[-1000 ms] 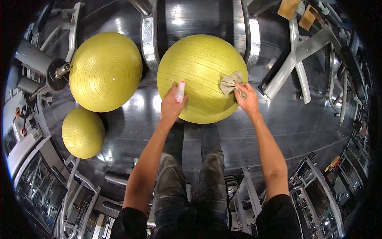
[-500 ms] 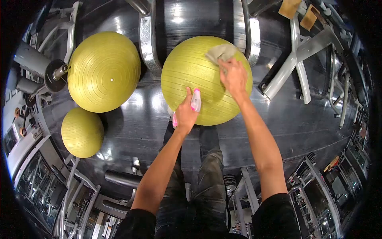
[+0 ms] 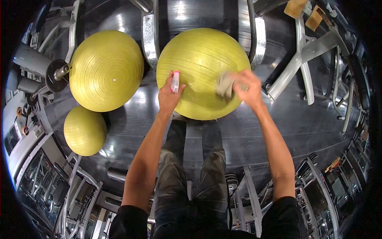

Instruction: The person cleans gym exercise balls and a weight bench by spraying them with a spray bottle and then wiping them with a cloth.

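We see the dark, glossy floor [image 3: 131,133] spread widest beneath everything; on it, directly in front of our feet, sits the large yellow-green ball [image 3: 199,51], between our two hands; another big ball [image 3: 103,59], its pale plug facing up, rests to its left, apart from it; the small ball [image 3: 84,131] lies close against that one's near side; a grey metal frame [image 3: 292,73] stands on the floor to the right; a dark weight plate [image 3: 55,75] shows at the far left, beside the second ball.

Our right hand [image 3: 250,93] is blurred, its fingers grasping a crumpled beige cloth [image 3: 225,83] over the right part of the front ball; our left hand [image 3: 168,100] is at that ball's left side, its fingers closed around a small clear bottle [image 3: 175,83] with pink parts, held roughly upright in our view; we cannot tell whether the bottle touches the ball.
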`<act>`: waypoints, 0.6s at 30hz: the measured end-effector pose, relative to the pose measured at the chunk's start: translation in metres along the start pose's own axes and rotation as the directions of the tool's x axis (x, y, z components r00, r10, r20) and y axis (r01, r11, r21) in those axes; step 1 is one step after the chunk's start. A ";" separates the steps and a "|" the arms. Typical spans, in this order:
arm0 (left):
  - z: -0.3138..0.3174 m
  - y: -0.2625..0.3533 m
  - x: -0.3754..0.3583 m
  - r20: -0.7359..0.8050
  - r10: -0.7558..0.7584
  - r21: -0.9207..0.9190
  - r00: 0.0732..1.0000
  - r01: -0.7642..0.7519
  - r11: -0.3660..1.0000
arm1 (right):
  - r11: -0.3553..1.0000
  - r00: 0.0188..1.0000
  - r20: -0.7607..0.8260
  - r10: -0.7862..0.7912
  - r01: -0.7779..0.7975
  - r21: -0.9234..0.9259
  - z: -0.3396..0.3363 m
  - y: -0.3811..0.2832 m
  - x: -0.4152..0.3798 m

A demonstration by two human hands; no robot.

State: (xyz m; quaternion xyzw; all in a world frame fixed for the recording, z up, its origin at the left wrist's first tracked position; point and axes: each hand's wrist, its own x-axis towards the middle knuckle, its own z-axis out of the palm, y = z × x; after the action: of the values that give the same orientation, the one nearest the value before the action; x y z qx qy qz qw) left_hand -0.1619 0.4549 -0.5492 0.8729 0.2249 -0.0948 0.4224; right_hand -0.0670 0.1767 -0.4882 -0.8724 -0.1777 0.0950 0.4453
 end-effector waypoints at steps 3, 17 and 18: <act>0.006 0.006 0.013 -0.030 0.101 0.039 0.994 -0.100 0.994 | 0.983 0.894 -0.433 0.110 -0.162 -0.085 0.007 0.014 0.050; -0.009 0.003 0.057 0.061 0.010 0.169 0.998 -0.021 0.985 | 0.958 0.963 0.269 0.003 0.075 -0.278 0.075 -0.024 -0.059; -0.009 0.004 0.055 0.078 0.006 0.166 0.997 -0.019 0.986 | 0.975 0.948 0.319 0.023 0.049 -0.216 0.071 -0.024 -0.065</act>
State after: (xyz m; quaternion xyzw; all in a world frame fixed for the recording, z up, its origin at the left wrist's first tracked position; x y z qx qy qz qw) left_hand -0.1116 0.4769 -0.5602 0.9023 0.1941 -0.1442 0.3569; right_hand -0.1551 0.2170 -0.5103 -0.8885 -0.2624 0.2115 0.3113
